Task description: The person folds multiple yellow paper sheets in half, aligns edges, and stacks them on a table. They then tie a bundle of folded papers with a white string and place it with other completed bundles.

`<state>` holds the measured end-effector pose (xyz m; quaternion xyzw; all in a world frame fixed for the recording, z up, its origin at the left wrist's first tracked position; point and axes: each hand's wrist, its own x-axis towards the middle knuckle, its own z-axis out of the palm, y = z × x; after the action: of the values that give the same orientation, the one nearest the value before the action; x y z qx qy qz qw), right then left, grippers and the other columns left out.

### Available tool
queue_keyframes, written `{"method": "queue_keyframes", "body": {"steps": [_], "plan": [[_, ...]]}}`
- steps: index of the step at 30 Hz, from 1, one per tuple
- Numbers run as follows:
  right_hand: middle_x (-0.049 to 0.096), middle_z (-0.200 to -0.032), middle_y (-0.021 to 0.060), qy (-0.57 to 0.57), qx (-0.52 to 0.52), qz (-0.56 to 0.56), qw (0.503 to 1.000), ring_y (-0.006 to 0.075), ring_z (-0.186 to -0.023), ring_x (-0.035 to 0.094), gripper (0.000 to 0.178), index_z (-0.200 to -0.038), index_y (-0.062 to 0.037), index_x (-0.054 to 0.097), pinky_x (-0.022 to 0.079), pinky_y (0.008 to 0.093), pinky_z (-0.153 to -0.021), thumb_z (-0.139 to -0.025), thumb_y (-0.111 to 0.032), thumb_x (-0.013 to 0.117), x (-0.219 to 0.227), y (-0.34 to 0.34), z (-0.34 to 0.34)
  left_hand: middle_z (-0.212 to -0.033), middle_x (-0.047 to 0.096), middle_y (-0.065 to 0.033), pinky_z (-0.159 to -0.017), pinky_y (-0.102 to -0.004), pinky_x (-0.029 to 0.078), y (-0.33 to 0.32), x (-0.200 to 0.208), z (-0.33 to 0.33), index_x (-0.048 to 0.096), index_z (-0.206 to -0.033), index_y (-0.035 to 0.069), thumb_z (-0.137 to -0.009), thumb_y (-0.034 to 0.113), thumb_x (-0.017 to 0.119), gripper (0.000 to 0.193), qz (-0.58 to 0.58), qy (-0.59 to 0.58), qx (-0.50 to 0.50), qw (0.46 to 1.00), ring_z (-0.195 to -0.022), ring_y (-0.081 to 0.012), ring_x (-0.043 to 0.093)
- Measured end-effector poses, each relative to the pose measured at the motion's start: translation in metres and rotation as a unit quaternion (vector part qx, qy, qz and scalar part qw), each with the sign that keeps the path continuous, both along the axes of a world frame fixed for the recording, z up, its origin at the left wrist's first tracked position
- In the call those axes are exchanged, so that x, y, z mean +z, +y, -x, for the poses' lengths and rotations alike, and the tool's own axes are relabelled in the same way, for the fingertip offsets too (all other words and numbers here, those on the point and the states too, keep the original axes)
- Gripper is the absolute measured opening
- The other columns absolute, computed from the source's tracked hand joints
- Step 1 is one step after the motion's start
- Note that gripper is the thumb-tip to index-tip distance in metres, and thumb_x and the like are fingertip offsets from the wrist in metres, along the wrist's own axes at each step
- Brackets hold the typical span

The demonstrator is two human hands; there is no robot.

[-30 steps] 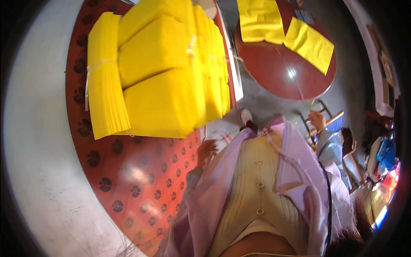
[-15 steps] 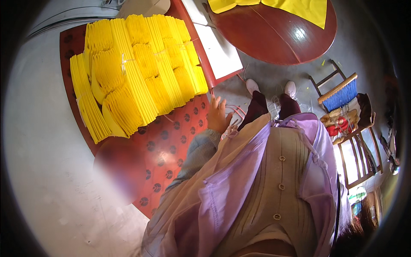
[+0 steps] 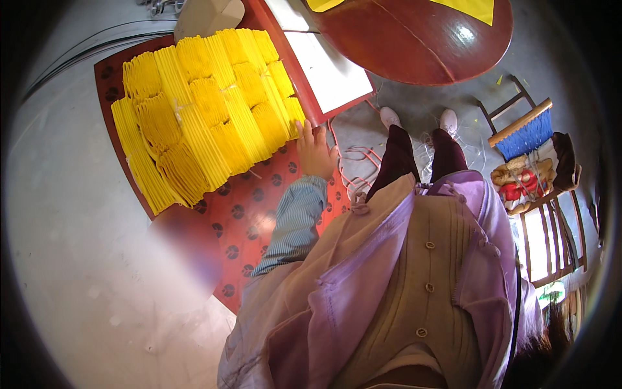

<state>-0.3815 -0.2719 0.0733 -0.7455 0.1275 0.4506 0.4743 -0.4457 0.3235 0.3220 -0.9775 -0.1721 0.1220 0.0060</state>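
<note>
My left hand (image 3: 315, 152) reaches out over the patterned red sheet (image 3: 256, 211), in a striped blue-grey sleeve. Its fingers are apart and nothing is in it. The fingertips are at the near right corner of a big block of folded yellow cloth bundles (image 3: 210, 107); whether they touch it I cannot tell. The bundles are packed side by side in rows, some with folded edges showing, some turned the other way. My right hand is not in view.
Beyond the bundles are a white panel with a red border (image 3: 330, 71) and a round dark red table (image 3: 414, 39) with yellow cloth (image 3: 473, 8) on it. A wooden chair (image 3: 551, 240) holding clothes stands at right. Pink cord (image 3: 356, 162) lies by my feet.
My left hand has moved slightly left and forward, up to the corner of the yellow bundles. The view has shifted a little.
</note>
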Motion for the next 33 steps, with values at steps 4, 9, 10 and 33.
{"method": "queue_keyframes", "body": {"steps": [4,9,10,33], "plan": [[0.079,-0.108,0.0092,-0.019,0.051,0.006,0.999,0.0147,-0.098,0.072,0.035,-0.134,-0.0044,0.072,0.056,0.0303,-0.09,-0.108,-0.025,0.058,-0.007,-0.007,-0.008,-0.164,0.032,-0.0316,-0.119,-0.0626,0.031,-0.004,0.017,-0.009,0.06,-0.145,0.009,-0.086,0.035,0.082,0.068,-0.03,0.046,0.073,0.996,-0.157,-0.0526,0.022],[0.079,-0.112,0.0115,-0.029,0.033,-0.026,0.999,0.0172,-0.102,0.073,0.036,-0.133,-0.0058,0.072,0.056,0.0311,-0.093,-0.109,-0.028,0.06,-0.019,-0.021,-0.022,-0.162,0.038,-0.0287,-0.118,-0.062,0.032,-0.018,0.051,-0.016,0.063,-0.14,0.012,-0.087,0.033,0.081,0.06,-0.033,0.046,0.069,0.996,-0.157,-0.0507,0.024],[0.078,-0.116,0.0122,-0.038,0.028,-0.036,0.998,0.0179,-0.106,0.072,0.035,-0.134,-0.0069,0.072,0.055,0.0311,-0.094,-0.109,-0.029,0.06,-0.024,-0.024,-0.025,-0.161,0.039,-0.0285,-0.118,-0.062,0.032,-0.022,0.06,-0.015,0.064,-0.139,0.012,-0.087,0.033,0.082,0.059,-0.05,0.026,0.071,0.996,-0.157,-0.0501,0.024],[0.074,-0.121,0.0154,-0.27,0.409,0.061,0.869,0.0311,-0.115,0.069,0.037,-0.129,-0.0112,0.07,0.055,0.045,-0.098,-0.102,-0.035,0.061,-0.093,-0.007,-0.097,-0.158,0.044,-0.0289,-0.111,-0.0649,0.031,-0.026,0.142,-0.014,0.068,-0.13,0.014,-0.089,0.028,0.078,0.044,-0.126,-0.104,0.103,0.981,-0.157,-0.0534,0.022]]}}
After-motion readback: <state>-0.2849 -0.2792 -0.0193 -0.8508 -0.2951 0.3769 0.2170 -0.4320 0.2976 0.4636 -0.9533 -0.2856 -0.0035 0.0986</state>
